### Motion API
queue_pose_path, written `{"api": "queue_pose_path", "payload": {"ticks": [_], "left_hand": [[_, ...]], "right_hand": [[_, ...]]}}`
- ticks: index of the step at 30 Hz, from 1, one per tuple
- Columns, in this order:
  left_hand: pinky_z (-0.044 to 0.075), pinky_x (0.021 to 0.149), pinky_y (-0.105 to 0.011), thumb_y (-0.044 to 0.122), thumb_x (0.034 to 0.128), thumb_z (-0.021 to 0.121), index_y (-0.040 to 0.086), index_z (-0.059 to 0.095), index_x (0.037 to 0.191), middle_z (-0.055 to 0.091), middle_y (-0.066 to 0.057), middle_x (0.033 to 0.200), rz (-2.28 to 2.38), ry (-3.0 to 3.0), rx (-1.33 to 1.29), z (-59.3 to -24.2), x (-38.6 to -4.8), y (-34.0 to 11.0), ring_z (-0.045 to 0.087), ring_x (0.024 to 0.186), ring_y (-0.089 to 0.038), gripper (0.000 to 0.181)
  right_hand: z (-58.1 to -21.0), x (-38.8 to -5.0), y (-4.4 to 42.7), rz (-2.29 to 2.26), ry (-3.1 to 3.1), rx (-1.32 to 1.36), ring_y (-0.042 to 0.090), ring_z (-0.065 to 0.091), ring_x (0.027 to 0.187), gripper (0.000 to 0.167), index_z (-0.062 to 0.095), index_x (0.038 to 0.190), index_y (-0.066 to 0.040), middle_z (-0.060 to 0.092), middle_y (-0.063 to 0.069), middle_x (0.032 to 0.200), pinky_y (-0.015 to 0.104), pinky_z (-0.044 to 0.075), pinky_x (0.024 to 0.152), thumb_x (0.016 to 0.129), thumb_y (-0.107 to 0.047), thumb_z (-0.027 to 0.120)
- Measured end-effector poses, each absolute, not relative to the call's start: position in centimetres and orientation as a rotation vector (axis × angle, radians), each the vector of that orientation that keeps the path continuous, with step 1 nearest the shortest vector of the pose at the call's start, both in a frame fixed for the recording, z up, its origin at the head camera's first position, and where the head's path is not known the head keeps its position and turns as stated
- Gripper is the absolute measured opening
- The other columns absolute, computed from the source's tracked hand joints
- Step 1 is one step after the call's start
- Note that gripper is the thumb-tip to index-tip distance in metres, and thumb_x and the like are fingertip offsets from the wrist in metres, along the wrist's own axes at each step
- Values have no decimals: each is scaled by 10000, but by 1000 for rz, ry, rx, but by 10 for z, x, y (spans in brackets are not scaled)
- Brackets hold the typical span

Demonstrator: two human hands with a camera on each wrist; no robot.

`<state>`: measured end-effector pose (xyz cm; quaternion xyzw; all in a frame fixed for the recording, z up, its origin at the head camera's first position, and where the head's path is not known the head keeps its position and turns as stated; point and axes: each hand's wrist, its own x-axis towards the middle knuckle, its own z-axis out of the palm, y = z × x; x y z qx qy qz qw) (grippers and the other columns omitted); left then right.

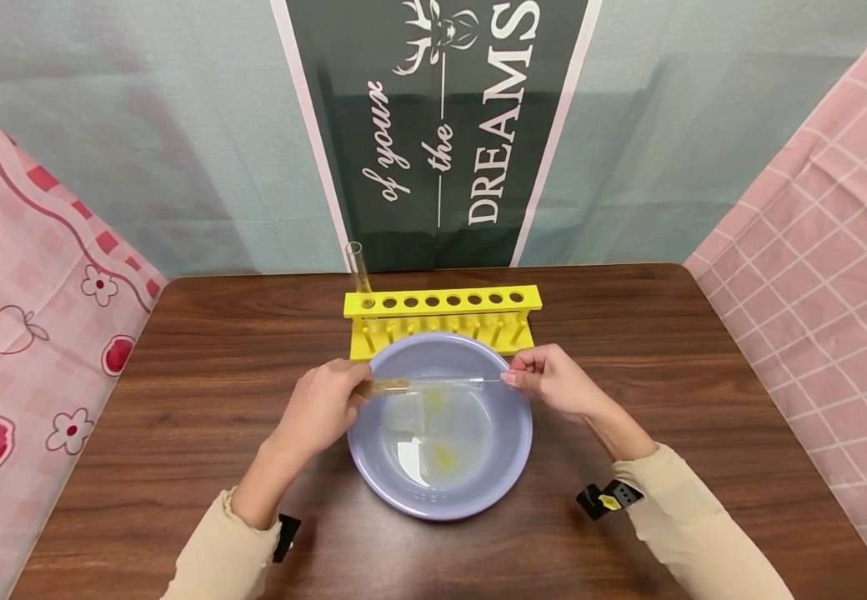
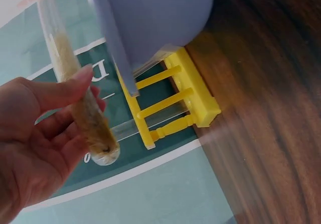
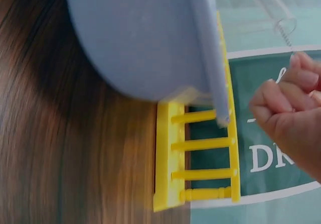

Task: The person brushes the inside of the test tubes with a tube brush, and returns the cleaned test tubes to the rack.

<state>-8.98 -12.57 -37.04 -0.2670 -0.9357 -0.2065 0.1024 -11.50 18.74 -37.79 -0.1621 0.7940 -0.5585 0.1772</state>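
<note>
My left hand [image 1: 323,407] grips the closed end of a clear glass test tube [image 1: 441,384], which lies nearly level above a lavender basin [image 1: 518,454]. Inside the tube, the tan bristles of a test tube brush [image 2: 65,58] reach toward the rounded bottom, partly hidden by my fingers. A thin twisted wire [image 3: 285,35] comes out of the tube's mouth. My right hand [image 1: 557,383] pinches that wire between thumb and fingers, to the right of the mouth. Shallow water [image 1: 471,433] with yellowish patches lies in the basin.
Behind the basin stands a yellow test tube rack [image 1: 478,300], its front partly covered by the basin. Another glass test tube [image 1: 358,267] stands in its leftmost hole. The brown wooden table [image 1: 216,375] meets hanging cloths at the back and sides.
</note>
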Motion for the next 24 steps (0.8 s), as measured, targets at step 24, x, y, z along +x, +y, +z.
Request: {"api": "queue_pose_path", "payload": {"ticks": [24], "left_hand": [[462, 525, -391, -73, 660, 704, 77, 617, 810, 605, -40, 778, -474, -2591, -787, -381, -86, -124, 574, 745, -231, 230]], "right_hand": [[-386, -125, 199, -1969, 1272, -158, 109, 210, 479, 313, 612, 744, 23, 390, 4, 579, 235, 208, 504, 905, 88, 352]]}}
